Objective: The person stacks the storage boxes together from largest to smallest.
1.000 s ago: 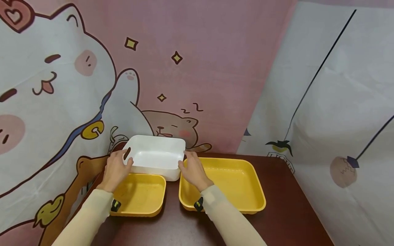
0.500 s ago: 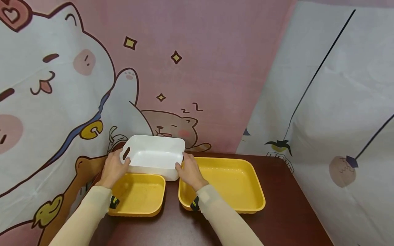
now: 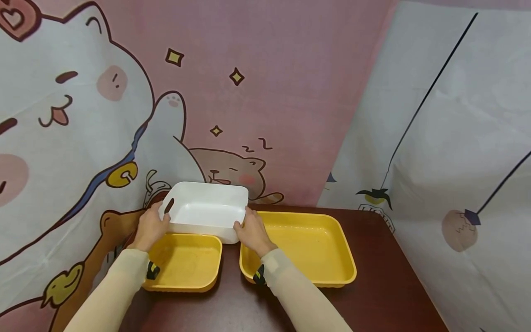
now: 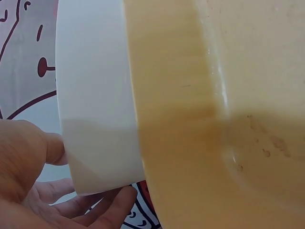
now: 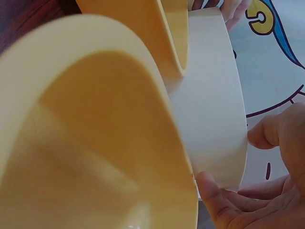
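Brn tbl (image 3: 386, 272): 2 ylw trays (image 3: 309, 251)

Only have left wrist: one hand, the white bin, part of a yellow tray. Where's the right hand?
Observer: Head view shows the right hand gripping the right end of the white bin.
Operator: Copy. Any other tray besides the yellow tray I've got?
Observer: Yes, a larger yellow tray, to the right of yours on the table.
Operator: Any opening in the bin's end, on my side?
Observer: Yes, head view shows a dark oval slot in its left end, close to the left hand.
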A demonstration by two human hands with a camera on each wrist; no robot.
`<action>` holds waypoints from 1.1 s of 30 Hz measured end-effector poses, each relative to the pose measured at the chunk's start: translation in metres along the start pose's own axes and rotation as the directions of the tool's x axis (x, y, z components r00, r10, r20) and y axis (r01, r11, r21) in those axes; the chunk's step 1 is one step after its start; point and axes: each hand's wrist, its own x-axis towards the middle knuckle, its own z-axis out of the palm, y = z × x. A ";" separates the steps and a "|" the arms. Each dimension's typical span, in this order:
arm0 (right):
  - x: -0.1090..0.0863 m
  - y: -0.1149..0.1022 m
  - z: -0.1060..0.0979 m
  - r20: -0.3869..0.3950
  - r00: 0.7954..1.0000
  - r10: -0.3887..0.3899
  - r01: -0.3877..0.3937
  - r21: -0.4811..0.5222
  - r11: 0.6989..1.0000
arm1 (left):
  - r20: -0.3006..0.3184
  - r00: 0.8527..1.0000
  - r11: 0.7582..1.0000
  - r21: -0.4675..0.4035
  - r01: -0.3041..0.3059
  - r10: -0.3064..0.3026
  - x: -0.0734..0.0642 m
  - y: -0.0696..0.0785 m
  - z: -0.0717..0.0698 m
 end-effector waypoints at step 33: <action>0.007 0.001 0.003 0.031 0.994 0.104 -0.106 0.067 0.992 | 0.049 0.996 0.996 -0.046 0.073 -0.070 0.006 -0.004 -0.003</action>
